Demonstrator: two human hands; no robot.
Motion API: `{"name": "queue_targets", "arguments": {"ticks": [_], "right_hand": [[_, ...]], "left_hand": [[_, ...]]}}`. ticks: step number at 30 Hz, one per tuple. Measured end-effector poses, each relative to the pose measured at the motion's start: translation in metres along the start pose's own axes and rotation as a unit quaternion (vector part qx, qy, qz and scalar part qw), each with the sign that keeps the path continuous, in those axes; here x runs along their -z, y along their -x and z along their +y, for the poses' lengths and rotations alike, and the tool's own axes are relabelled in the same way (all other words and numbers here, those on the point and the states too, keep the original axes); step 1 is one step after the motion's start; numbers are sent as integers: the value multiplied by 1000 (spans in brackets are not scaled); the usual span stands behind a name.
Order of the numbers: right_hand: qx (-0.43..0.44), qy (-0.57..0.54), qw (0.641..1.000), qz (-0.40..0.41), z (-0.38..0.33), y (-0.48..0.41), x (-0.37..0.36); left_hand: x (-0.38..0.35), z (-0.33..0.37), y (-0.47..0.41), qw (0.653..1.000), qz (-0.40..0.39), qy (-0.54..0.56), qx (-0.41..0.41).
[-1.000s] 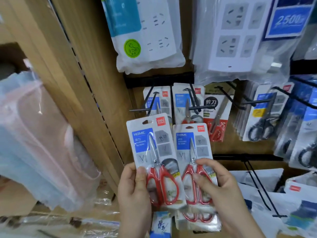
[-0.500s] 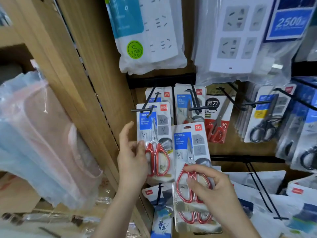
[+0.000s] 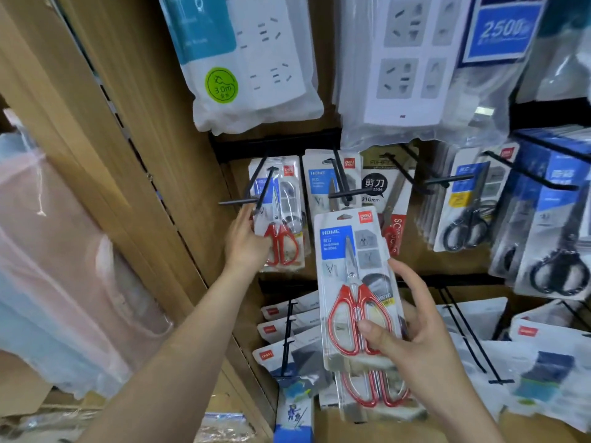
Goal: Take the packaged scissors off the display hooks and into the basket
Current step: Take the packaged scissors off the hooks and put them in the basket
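My right hand (image 3: 419, 343) grips a stack of packaged red-handled scissors (image 3: 351, 282) in front of the display, with at least one more pack showing below the front one. My left hand (image 3: 244, 243) reaches up to the left display hook (image 3: 252, 187) and holds the lower left edge of another red-handled scissors pack (image 3: 279, 225), which hangs at the hook. A further red-handled pack (image 3: 329, 183) hangs on the neighbouring hook. No basket is in view.
Bagged power strips (image 3: 252, 59) hang above. Black-handled scissors packs (image 3: 470, 206) hang to the right on long black hooks. A wooden upright (image 3: 128, 155) and clear plastic folders (image 3: 48, 266) stand at the left. More packs hang on lower hooks (image 3: 287, 330).
My left hand has carried its scissors pack up and back to the left hook. My right hand has kept its stack and shifted a little to the right.
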State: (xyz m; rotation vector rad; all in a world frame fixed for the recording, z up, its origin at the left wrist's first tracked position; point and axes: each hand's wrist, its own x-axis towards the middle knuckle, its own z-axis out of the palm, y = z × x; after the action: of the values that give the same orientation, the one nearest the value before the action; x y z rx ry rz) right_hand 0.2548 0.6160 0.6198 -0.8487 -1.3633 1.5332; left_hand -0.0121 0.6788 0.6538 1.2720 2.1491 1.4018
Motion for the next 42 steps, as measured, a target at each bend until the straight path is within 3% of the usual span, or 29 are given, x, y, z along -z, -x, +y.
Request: {"name": "queue_targets", "arguments": {"ticks": [5,10,14,22,30,34,42], "right_hand": [[7,-5,1000,13,1,0,-4],[20,31,999,-12,5,-2,-5],[14,57,997,-50,4,2,-7],[9,68,997,-46,3,3,-5],[-8,100,994,-39,16,-1,-10],[-1,114,992,-59,17,-4,-17],[28,118,989,-83,6,-7,-43]], "left_hand": [[2,3,32,998,46,-17,-33],[6,37,78,968,-112,222,18],[8,43,76,947,-147,281,53],[11,35,81,943,-83,311,85],[31,49,95,941,-12,339,24],[44,56,102,950,27,310,-17],[55,56,87,964,62,256,-20]]}}
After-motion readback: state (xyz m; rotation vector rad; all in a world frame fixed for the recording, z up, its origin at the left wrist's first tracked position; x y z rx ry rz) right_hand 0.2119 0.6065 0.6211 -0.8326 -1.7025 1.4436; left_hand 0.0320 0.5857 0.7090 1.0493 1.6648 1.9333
